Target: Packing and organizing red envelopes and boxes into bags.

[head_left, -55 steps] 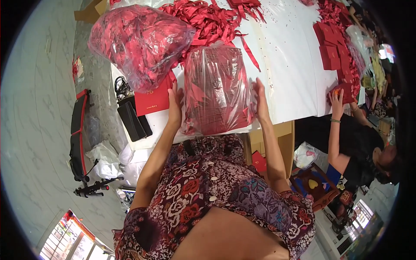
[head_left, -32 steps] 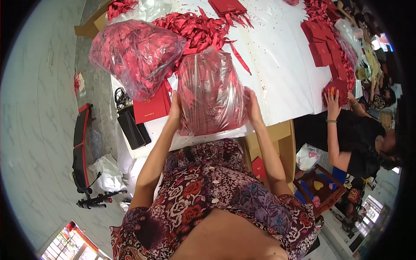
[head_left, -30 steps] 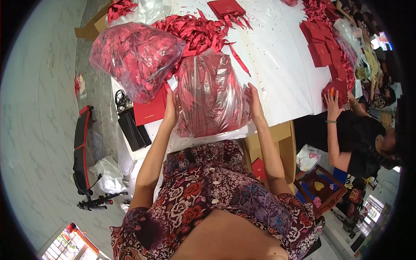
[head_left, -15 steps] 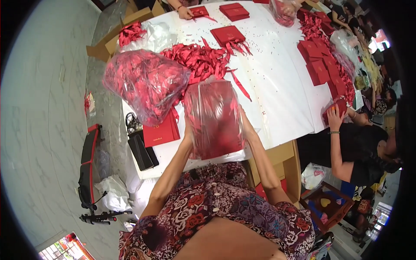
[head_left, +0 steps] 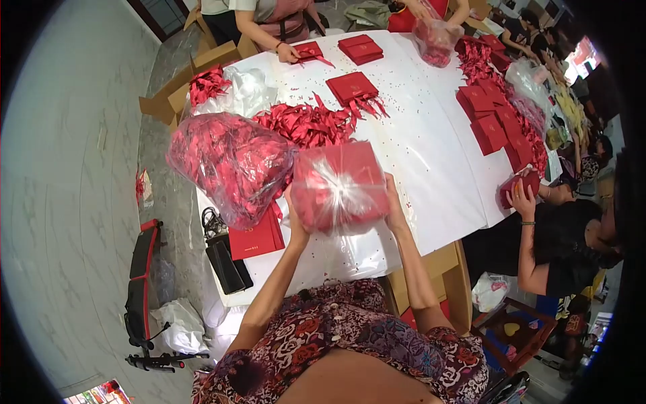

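While a boxy red bundle wrapped in clear plastic film (head_left: 341, 188) sits between the person's bare left hand (head_left: 298, 223) and bare right hand (head_left: 396, 212), the film is drawn into a bright, pleated gather on its facing side. The two hands press the bundle from left and right; the fingers lie along its sides, partly hidden, so I cannot tell how far they curl. It is over the near part of the white-covered table (head_left: 431, 128), and whether it touches the surface is unclear.

As far as shows, the film already encloses this bundle; whether the gather is fastened cannot be made out. Other red pieces lie unwrapped: a squarish red stack (head_left: 352, 87) farther off, another flat red stack (head_left: 361, 48) beyond it, and overlapping red packets (head_left: 490, 116) on the right. A loose heap of shiny red ribbons (head_left: 306, 126) lies just beyond the bundle, and a bulging clear bag of red ribbon-like material (head_left: 229, 165) stands on the left, above a flat red paper bag (head_left: 257, 232).
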Demonstrator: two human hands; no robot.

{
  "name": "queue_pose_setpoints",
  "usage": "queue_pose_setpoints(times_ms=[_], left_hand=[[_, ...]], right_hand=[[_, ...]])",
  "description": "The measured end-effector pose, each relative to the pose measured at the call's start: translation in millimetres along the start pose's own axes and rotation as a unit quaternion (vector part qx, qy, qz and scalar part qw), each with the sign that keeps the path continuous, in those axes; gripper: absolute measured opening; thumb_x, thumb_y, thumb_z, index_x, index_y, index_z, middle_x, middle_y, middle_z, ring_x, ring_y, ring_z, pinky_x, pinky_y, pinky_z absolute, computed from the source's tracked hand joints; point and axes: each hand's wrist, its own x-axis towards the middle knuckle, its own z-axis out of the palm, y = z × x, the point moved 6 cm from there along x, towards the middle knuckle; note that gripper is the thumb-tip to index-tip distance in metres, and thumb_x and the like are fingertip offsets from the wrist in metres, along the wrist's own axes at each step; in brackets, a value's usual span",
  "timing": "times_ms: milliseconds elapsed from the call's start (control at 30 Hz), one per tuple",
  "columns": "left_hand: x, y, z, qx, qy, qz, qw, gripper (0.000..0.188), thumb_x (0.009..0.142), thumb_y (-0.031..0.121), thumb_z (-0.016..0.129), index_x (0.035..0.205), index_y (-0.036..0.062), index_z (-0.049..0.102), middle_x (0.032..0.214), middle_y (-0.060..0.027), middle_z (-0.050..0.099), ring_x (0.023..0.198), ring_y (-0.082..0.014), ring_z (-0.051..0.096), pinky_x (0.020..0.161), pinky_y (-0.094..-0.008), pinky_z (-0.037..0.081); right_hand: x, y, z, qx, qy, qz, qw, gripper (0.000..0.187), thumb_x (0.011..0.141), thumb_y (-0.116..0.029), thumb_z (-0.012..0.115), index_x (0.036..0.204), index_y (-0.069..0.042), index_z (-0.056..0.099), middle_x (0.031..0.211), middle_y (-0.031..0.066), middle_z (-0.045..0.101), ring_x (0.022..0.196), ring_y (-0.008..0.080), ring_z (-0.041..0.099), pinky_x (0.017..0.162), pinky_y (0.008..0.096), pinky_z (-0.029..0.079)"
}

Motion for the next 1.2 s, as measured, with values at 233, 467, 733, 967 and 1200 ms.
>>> queue_pose_setpoints(times_ms=[233,467,733,967,1200], left_hand=[[8,37,-11,-0.251,-0.013,-0.119,0.961,0.077,0.098,0.053,0.047,0.152,0.0031,0.024,0.153,-0.0141,0.032,0.141,-0.0256,0.032,0.117,-0.041,0.023],[48,69,-23,-0.226,-0.013,-0.075,0.971,0.072,0.102,0.053,0.035,0.152,0.0019,0.025,0.155,-0.0184,0.031,0.143,-0.0296,0.032,0.119,-0.0411,0.019],[105,56,10,-0.3,-0.208,-0.22,0.905,0.062,0.105,0.049,0.03,0.141,0.0015,0.047,0.142,-0.0121,0.051,0.131,-0.0207,0.047,0.113,-0.0344,0.031],[74,13,17,-0.238,-0.01,-0.313,0.919,0.07,0.098,0.064,0.039,0.126,0.0038,0.061,0.124,-0.0062,0.063,0.105,-0.012,0.059,0.087,-0.0308,0.047],[53,6,41,-0.254,-0.225,-0.267,0.902,0.066,0.103,0.052,0.034,0.152,0.0084,0.034,0.154,-0.0054,0.038,0.142,-0.0205,0.034,0.116,-0.0345,0.025]], right_hand=[[-18,-24,5,-0.083,0.076,-0.01,0.994,0.042,0.101,-0.026,0.044,0.134,0.0,0.045,0.134,0.0121,0.047,0.13,0.0207,0.041,0.112,0.034,0.027],[-100,12,-3,-0.217,0.376,-0.022,0.901,0.053,0.105,-0.035,0.036,0.143,0.002,0.037,0.143,0.0164,0.036,0.136,0.0264,0.033,0.113,0.0378,0.027],[-115,135,52,0.233,0.375,0.214,0.871,0.069,0.098,-0.065,0.035,0.147,-0.017,0.032,0.149,-0.0027,0.035,0.128,0.0177,0.039,0.101,0.0437,0.035],[-24,99,2,0.233,0.225,0.067,0.944,0.067,0.104,-0.053,0.033,0.155,-0.013,0.019,0.154,0.0087,0.03,0.139,0.0237,0.035,0.115,0.0398,0.031],[-55,64,20,0.141,0.275,0.03,0.951,0.064,0.105,-0.05,0.032,0.151,-0.006,0.028,0.148,0.0109,0.041,0.136,0.0241,0.04,0.114,0.0407,0.033]])
